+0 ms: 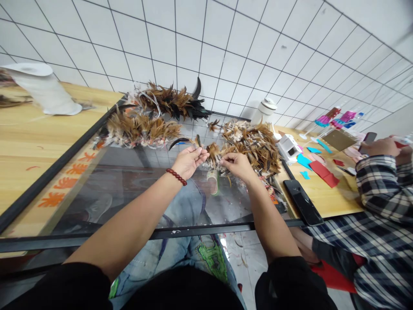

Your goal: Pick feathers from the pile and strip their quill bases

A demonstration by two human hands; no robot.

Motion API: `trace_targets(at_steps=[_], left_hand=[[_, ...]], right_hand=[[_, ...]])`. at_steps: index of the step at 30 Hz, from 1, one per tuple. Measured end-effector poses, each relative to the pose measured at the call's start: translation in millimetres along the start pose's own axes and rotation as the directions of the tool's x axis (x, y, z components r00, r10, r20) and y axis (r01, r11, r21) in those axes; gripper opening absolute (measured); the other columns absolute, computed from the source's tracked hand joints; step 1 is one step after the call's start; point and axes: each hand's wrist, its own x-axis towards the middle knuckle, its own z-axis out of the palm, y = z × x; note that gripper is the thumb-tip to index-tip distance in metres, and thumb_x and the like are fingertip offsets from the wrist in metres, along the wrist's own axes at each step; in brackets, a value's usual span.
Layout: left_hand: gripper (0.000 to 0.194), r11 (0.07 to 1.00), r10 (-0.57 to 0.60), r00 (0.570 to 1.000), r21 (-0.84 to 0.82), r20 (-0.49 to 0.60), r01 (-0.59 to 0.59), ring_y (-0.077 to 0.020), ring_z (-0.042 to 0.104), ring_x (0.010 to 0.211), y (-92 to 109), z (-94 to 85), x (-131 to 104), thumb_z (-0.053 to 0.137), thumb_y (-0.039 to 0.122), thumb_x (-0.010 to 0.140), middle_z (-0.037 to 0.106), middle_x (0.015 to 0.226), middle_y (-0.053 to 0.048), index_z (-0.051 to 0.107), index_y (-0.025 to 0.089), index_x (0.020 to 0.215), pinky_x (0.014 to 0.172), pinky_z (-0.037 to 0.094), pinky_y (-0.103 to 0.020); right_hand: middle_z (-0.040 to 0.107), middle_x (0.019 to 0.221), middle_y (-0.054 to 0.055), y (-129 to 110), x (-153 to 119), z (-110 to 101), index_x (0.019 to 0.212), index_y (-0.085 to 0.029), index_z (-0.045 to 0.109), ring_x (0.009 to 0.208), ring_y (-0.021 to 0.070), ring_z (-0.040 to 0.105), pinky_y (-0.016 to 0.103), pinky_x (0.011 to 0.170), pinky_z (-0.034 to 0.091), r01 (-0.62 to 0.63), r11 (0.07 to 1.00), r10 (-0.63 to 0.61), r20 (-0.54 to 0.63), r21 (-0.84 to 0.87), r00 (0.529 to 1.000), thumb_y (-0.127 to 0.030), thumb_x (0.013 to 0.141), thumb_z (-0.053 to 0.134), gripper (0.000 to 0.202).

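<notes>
Between my hands is a small bunch of brown feathers (213, 156) with pale fluff at its base, over a dark glass panel (135, 181). The fingertips of my left hand (189, 162), with a red bead bracelet (176, 176) at the wrist, pinch at the bunch's left edge. My right hand (238, 166) is closed in a pinch by the fluffy base; what its fingers hold is too small to make out. A long dark feather (179, 141) lies beyond my left hand. Loose brown feathers (254, 148) are heaped past my right hand.
Feather strips (143, 129) lie at the panel's far left. A white roll (45, 88) stands on the left. To the right are a black phone (302, 201), a white box (288, 148), a white bottle (264, 111), coloured scraps (323, 173) and a person in a plaid sleeve (377, 178).
</notes>
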Motion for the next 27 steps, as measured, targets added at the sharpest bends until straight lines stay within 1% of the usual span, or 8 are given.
trace_targets(at_steps=[3,6,9,13,17,19,22,27], left_hand=[[0.005,0.998,-0.012,1.000,0.056,0.024,0.010,-0.0101,0.067,0.061,-0.8,0.8,-2.8,0.058,0.005,0.084,0.067,0.065,-0.004,0.061,0.008,0.082,0.062,0.054,-0.019],[0.002,0.992,0.003,0.998,0.123,0.056,-0.010,-0.0128,0.069,0.065,-3.2,1.6,-5.3,0.063,0.010,0.082,0.070,0.070,-0.007,0.062,0.008,0.081,0.062,0.054,-0.021],[0.006,0.980,0.009,0.997,0.195,0.080,-0.025,-0.0141,0.069,0.065,-5.9,2.8,-7.3,0.064,0.014,0.083,0.071,0.074,-0.009,0.061,0.009,0.080,0.062,0.055,-0.024],[0.008,0.969,0.000,0.994,0.246,0.106,-0.026,-0.0143,0.069,0.065,-8.6,4.0,-9.2,0.063,0.015,0.083,0.072,0.076,-0.010,0.063,0.008,0.079,0.063,0.055,-0.025],[0.009,0.958,-0.048,0.986,0.285,0.161,0.000,-0.0147,0.069,0.064,-10.6,4.3,-10.8,0.063,0.015,0.083,0.072,0.075,-0.012,0.065,0.007,0.081,0.062,0.055,-0.024],[0.010,0.951,-0.079,0.979,0.307,0.190,0.017,-0.0150,0.069,0.064,-11.8,4.0,-11.6,0.065,0.017,0.082,0.072,0.075,-0.012,0.066,0.007,0.080,0.060,0.055,-0.024],[0.013,0.943,-0.109,0.967,0.332,0.231,0.027,-0.0155,0.069,0.063,-13.8,2.6,-12.3,0.070,0.021,0.078,0.072,0.073,-0.011,0.066,0.008,0.077,0.059,0.055,-0.024],[0.017,0.933,-0.105,0.961,0.359,0.257,0.006,-0.0138,0.067,0.059,-15.7,1.3,-12.2,0.074,0.022,0.074,0.069,0.068,-0.010,0.067,0.007,0.070,0.058,0.054,-0.023]], right_hand=[[0.063,0.064,-0.001,2.9,3.0,-2.7,0.070,-0.017,0.065,0.056,0.0101,0.052,0.024,0.058,0.041,-0.030,0.967,0.036,-0.021,0.254,0.999,-0.032,0.065,0.069,0.016],[0.061,0.060,-0.003,1.8,4.2,-4.2,0.070,-0.018,0.060,0.055,0.0105,0.054,0.024,0.058,0.044,-0.063,0.877,0.082,-0.020,0.476,0.996,-0.031,0.059,0.074,0.022],[0.062,0.060,-0.003,-0.1,3.6,-4.2,0.069,-0.019,0.057,0.058,0.0118,0.058,0.025,0.061,0.046,-0.076,0.814,0.086,0.009,0.577,0.996,-0.034,0.058,0.077,0.027],[0.062,0.063,-0.003,0.2,3.6,-0.1,0.067,-0.019,0.062,0.061,0.0111,0.056,0.025,0.064,0.045,0.004,0.841,0.031,-0.056,0.540,0.998,-0.042,0.065,0.075,0.026],[0.061,0.070,-0.002,-1.2,5.9,11.2,0.067,-0.021,0.067,0.068,0.0115,0.055,0.027,0.070,0.045,0.160,0.828,-0.062,-0.197,0.537,0.979,-0.037,0.065,0.077,0.019],[0.061,0.073,-0.001,-3.5,6.7,17.4,0.066,-0.021,0.069,0.073,0.0129,0.057,0.029,0.075,0.046,0.213,0.824,-0.101,-0.233,0.526,0.967,-0.036,0.065,0.077,0.017],[0.062,0.078,0.001,-7.1,6.2,23.2,0.068,-0.022,0.071,0.080,0.0146,0.058,0.031,0.079,0.047,0.215,0.860,-0.104,-0.253,0.463,0.962,-0.037,0.065,0.077,0.016],[0.061,0.080,0.002,-10.1,4.0,22.2,0.067,-0.021,0.070,0.081,0.0143,0.058,0.030,0.079,0.048,0.145,0.905,-0.071,-0.196,0.401,0.978,-0.036,0.067,0.075,0.016]])
